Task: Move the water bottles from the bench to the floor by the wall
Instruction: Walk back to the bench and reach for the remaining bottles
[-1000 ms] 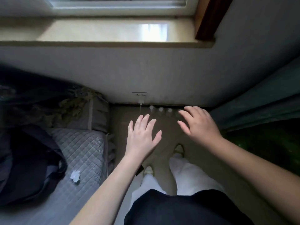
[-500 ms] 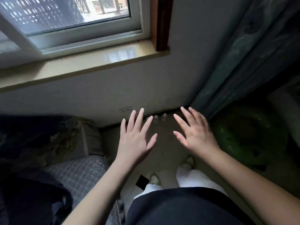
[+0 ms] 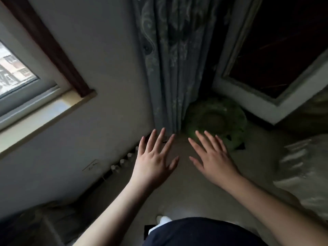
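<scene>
Several water bottles [image 3: 122,162] stand in a row on the floor against the foot of the wall; only their pale caps show, partly behind my left hand. My left hand [image 3: 154,160] hovers above the floor with fingers straight and spread, holding nothing. My right hand [image 3: 213,160] is beside it, also spread and empty, in front of the green object. No bench is visible in this view.
A patterned grey-blue curtain [image 3: 170,59] hangs in the corner. A green round object [image 3: 216,119] lies on the floor [image 3: 186,192] at the curtain's foot. A window and sill [image 3: 44,107] are at left, a dark framed opening [image 3: 276,50] at right, and pale crumpled fabric [image 3: 301,174] at right.
The view has swung to the right: the window slid left, the curtain and green object came to the centre. Both hands stay spread and empty in front of me.
</scene>
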Demonstrator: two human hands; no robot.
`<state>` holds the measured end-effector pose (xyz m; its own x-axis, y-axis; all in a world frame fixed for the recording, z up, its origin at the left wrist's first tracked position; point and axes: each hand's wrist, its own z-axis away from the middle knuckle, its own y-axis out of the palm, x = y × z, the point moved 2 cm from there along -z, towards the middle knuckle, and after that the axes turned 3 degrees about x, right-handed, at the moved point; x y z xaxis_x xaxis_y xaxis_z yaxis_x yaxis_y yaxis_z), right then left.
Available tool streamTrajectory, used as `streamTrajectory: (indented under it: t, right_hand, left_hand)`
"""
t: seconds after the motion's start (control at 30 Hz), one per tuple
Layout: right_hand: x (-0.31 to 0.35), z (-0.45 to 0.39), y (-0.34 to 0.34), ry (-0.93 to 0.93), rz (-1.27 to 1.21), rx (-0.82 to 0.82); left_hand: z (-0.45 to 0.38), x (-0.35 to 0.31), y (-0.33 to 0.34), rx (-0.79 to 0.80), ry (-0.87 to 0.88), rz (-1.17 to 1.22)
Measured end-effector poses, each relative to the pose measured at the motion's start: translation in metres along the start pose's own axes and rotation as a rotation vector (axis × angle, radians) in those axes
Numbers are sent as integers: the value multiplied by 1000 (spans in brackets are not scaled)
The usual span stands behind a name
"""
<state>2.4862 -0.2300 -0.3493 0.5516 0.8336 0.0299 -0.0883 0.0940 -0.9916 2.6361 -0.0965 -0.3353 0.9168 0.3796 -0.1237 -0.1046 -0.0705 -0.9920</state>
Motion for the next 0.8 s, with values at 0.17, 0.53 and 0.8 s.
streamTrajectory:
  t: [0.17,0.53,0.8]
  right_hand:
    - [-108,71,-4,199,-91,-8]
    - [-336,216,-2,658,-209,-85]
    - [-427,261,14,911,-299,-104]
  left_hand:
    - [-56,-111,3,43,173,-3]
    - [-127,-381,15,82,489,-5]
    - [-185,-511,51,133,747,-64]
